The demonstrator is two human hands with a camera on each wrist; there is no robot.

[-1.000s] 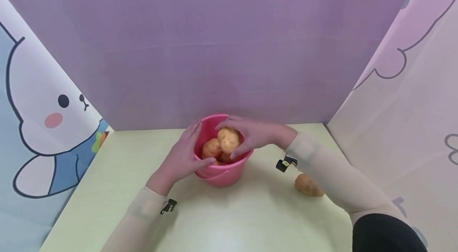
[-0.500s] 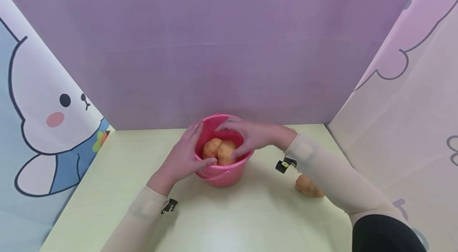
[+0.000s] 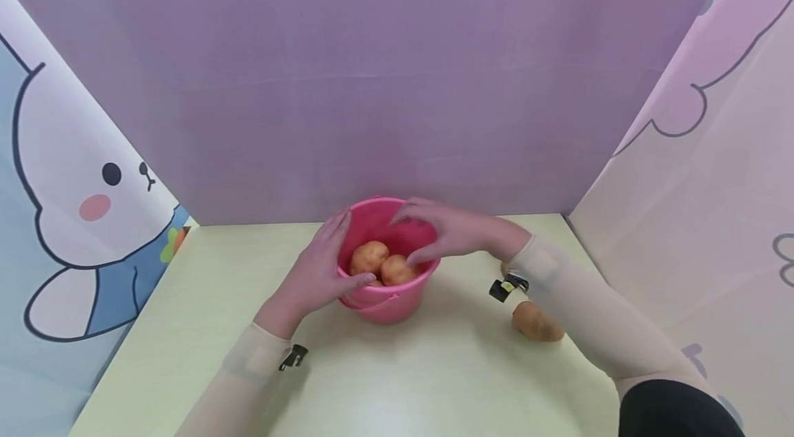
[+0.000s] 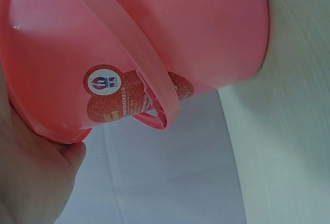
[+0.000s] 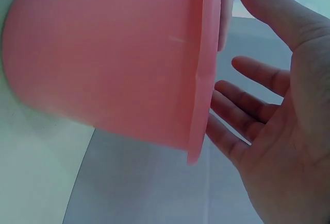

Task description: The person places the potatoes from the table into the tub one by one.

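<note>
A pink bucket [image 3: 387,309] stands upright at the back of the table, with several potatoes inside; two show well, one potato [image 3: 369,258] at the left and another potato [image 3: 398,270] beside it. My left hand [image 3: 316,271] holds the bucket by its left rim, thumb reaching over the front edge. In the left wrist view that hand [image 4: 36,172] lies against the rim, above the bucket's label and handle. Over the right rim is my right hand [image 3: 455,227], fingers spread and loosely bent, nothing between them. The right wrist view shows this hand [image 5: 278,116] palm-side, beside the rim.
A potato [image 3: 536,322] lies on the table [image 3: 403,382] under the right forearm, and part of another potato [image 3: 504,267] peeks out behind the right wrist. A purple wall [image 3: 397,78] rises close behind the bucket, with printed panels on both sides.
My right hand lowered a potato into the bucket, let it go and drew back slightly rightward. The potato has settled beside another one. My left hand stays on the rim.
</note>
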